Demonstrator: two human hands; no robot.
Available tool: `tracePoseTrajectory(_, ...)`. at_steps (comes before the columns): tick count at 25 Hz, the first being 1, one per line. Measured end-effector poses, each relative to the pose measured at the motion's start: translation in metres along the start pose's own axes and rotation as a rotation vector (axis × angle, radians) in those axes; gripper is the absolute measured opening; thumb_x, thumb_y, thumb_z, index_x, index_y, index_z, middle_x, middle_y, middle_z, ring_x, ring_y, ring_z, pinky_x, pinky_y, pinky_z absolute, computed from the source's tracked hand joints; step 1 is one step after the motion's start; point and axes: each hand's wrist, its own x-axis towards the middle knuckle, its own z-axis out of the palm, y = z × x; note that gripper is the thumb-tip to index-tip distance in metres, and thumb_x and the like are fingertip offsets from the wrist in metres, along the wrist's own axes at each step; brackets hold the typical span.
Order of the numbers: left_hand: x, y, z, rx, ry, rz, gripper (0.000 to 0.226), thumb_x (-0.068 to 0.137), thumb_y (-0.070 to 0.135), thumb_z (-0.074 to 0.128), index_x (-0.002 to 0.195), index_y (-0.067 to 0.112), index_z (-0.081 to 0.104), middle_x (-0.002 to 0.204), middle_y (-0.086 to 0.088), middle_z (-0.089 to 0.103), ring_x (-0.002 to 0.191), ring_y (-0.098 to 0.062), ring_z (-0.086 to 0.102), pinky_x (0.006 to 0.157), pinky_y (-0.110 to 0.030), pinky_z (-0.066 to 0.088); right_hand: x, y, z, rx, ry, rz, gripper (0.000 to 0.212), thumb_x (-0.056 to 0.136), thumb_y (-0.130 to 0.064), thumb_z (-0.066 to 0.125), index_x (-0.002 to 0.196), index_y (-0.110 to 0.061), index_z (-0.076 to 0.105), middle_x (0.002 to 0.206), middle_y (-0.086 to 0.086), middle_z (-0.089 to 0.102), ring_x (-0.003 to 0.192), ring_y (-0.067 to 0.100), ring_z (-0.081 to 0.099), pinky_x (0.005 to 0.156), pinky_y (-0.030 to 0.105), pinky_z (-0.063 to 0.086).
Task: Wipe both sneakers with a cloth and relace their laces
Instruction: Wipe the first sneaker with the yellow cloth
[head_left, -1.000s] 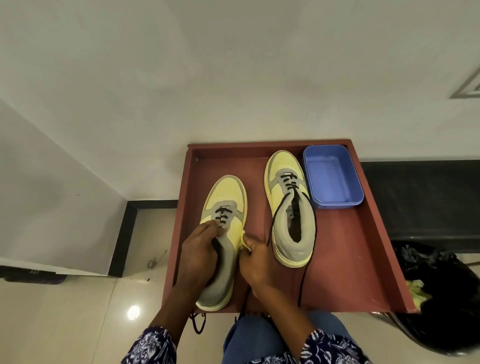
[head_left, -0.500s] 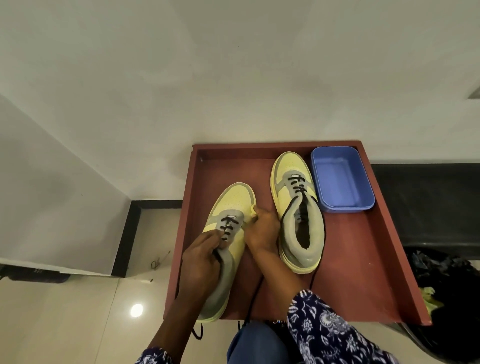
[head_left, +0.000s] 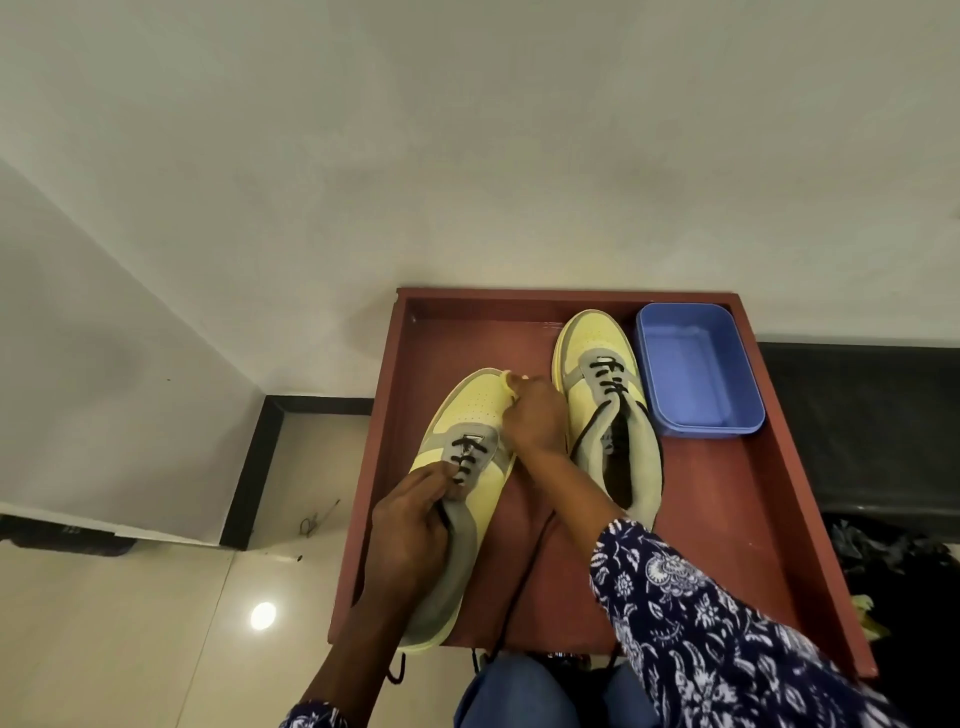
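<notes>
Right hand (head_left: 535, 415) has slid its small yellow cloth (head_left: 508, 382) forward onto the yellow-and-grey left sneaker's (head_left: 467, 467) toe; left hand (head_left: 410, 525) still grips its tongue.

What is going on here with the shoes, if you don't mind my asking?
A person is cleaning a pair of yellow sneakers on a red tray. The left hand steadies the left sneaker near its tongue, while the right hand rubs a small yellow cloth along its toe. The right sneaker rests beside a blue tub, laces loose.
</notes>
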Motion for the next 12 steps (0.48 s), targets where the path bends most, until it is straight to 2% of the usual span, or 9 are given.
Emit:
tracePoseTrajectory(2, 0.000, 0.001, 0.000, 0.007, 0.000, 0.002, 0.027, 0.082, 0.014, 0.046, 0.081, 0.007, 0.072, 0.096, -0.004, 0.069, 0.093, 0.000, 0.056, 0.090, 0.004, 0.031, -0.016, 0.004, 0.007, 0.002, 0.026, 0.057, 0.048, 0.084, 0.002, 0.044, 0.130, -0.008, 0.051, 0.122, 0.019, 0.058, 0.111, 0.035, 0.054, 0.088, 0.034, 0.045)
tracePoseTrajectory(3, 0.000, 0.002, -0.001, -0.001, 0.004, 0.008, 0.030, 0.082, 0.017, 0.043, 0.080, 0.007, 0.072, 0.095, -0.003, 0.069, 0.093, 0.003, 0.055, 0.090, 0.005, 0.031, -0.026, 0.006, 0.011, 0.008, 0.037, 0.067, 0.044, 0.083, 0.001, 0.046, 0.126, -0.006, 0.054, 0.116, 0.020, 0.060, 0.106, 0.036, 0.057, 0.082, 0.034, 0.045)
tracePoseTrajectory(6, 0.000, 0.002, -0.001, -0.030, 0.015, 0.016, 0.037, 0.080, 0.021, 0.036, 0.077, 0.007, 0.071, 0.095, 0.000, 0.066, 0.096, 0.006, 0.051, 0.087, 0.006, 0.034, -0.051, 0.008, 0.020, 0.062, 0.049, 0.089, 0.021, 0.085, -0.002, 0.048, 0.103, 0.001, 0.058, 0.100, 0.022, 0.062, 0.093, 0.037, 0.059, 0.066, 0.030, 0.037)
tracePoseTrajectory(9, 0.000, 0.001, 0.001, -0.025, 0.004, -0.001, 0.038, 0.081, 0.022, 0.036, 0.077, 0.008, 0.071, 0.094, -0.006, 0.070, 0.092, 0.003, 0.055, 0.087, 0.003, 0.036, -0.052, 0.001, 0.017, 0.047, 0.056, 0.115, 0.015, 0.085, -0.001, 0.046, 0.094, 0.002, 0.058, 0.099, 0.022, 0.062, 0.094, 0.037, 0.059, 0.067, 0.034, 0.041)
tracePoseTrajectory(12, -0.001, -0.001, 0.001, -0.031, -0.015, -0.016, 0.037, 0.082, 0.022, 0.037, 0.079, 0.009, 0.071, 0.096, -0.004, 0.070, 0.096, 0.005, 0.052, 0.088, 0.005, 0.034, -0.034, -0.008, 0.007, 0.030, 0.053, 0.127, 0.028, 0.084, 0.002, 0.044, 0.107, 0.004, 0.060, 0.109, 0.023, 0.062, 0.103, 0.038, 0.057, 0.078, 0.036, 0.045)
